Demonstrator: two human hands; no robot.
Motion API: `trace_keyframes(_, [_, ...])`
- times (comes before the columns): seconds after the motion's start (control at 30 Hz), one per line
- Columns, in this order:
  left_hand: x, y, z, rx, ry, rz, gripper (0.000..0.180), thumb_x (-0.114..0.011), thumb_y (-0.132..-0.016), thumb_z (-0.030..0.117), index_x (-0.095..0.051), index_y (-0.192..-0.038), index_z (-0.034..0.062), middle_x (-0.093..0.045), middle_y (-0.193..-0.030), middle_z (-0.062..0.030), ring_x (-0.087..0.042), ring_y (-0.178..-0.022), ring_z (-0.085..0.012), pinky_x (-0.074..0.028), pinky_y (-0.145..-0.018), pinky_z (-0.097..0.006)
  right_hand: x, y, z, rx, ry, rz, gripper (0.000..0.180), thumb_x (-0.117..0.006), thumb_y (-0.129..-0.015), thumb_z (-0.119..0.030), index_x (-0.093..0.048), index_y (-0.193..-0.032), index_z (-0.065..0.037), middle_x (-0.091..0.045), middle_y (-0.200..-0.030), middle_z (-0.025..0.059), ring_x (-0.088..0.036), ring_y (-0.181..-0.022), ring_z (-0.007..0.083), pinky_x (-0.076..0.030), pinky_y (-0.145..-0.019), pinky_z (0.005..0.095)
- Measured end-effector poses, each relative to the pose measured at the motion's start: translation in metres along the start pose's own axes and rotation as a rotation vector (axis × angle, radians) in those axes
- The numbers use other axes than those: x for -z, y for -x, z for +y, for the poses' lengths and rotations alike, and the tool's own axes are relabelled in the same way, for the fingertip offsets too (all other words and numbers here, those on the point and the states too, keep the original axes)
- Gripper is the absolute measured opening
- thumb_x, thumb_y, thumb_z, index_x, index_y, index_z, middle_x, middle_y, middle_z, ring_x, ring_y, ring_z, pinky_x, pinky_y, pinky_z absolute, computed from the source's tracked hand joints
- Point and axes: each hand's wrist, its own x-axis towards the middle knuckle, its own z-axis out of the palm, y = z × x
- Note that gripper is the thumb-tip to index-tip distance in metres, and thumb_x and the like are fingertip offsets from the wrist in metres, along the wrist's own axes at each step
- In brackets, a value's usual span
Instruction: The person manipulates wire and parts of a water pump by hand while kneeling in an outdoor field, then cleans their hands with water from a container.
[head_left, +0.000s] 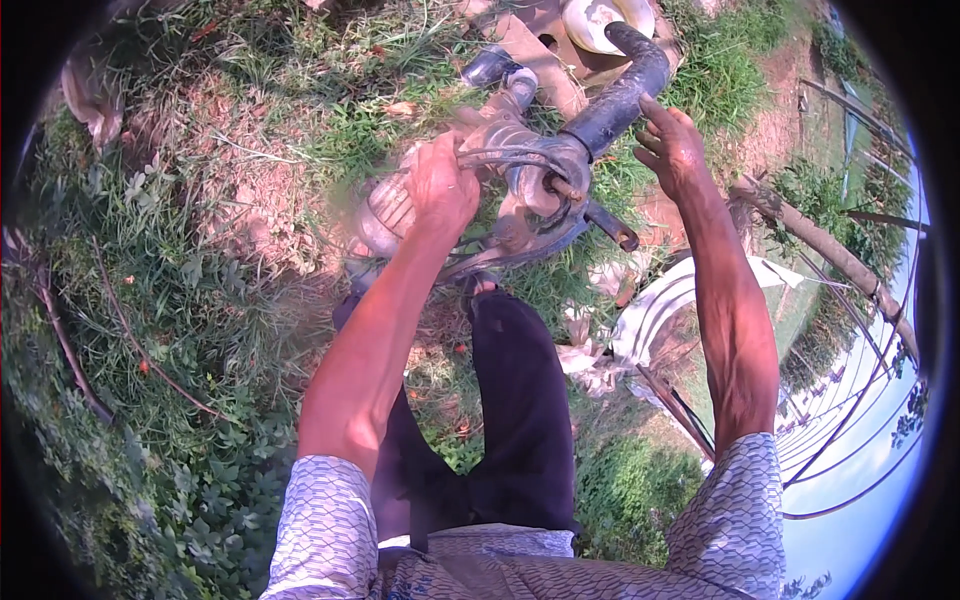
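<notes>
Pump (520,182) is in front of your feet, among the grass (330,100). Your left hand (444,185) is curled closed over its top, around the dark cable (515,153). Your right hand (672,148) is half open, fingers loosely bent, right beside the black pipe (622,102); you can't tell whether the fingertips touch it.

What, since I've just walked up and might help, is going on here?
Someone is handling what looks like a pump on grassy ground. Their left hand is closed over its cable. The right hand is open beside the black pipe; whether its fingers touch is unclear. The pipe is joined to the pump.
</notes>
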Motion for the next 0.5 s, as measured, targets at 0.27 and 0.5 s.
trace_keyframes(0.27, [0.042, 0.009, 0.042, 0.126, 0.399, -0.131, 0.059, -0.071, -0.076, 0.016, -0.05, -0.13, 0.0043, -0.051, -0.128, -0.019, -0.049, -0.12, -0.0311, -0.041, -0.1, -0.04, -0.022, -0.105, -0.009, -0.039, -0.532, -0.265, 0.046, -0.071, -0.085, -0.025, -0.047, -0.117, -0.004, -0.061, -0.091, 0.0142, -0.066, -0.074, 0.0297, -0.059, -0.069, 0.0486])
trace_keyframes(0.5, [0.049, 0.057, 0.086, 0.248, 0.667, 0.013, 0.054, -0.063, -0.083, 0.016, -0.046, -0.129, -0.0055, -0.047, -0.132, -0.0209, -0.045, -0.125, -0.0306, -0.034, -0.106, -0.039, -0.021, -0.133, -0.001, 0.028, -0.68, -0.303, 0.038, -0.073, -0.079, -0.012, -0.052, -0.108, 0.002, -0.063, -0.088, 0.0173, -0.066, -0.07, 0.0297, -0.059, -0.066, 0.0454])
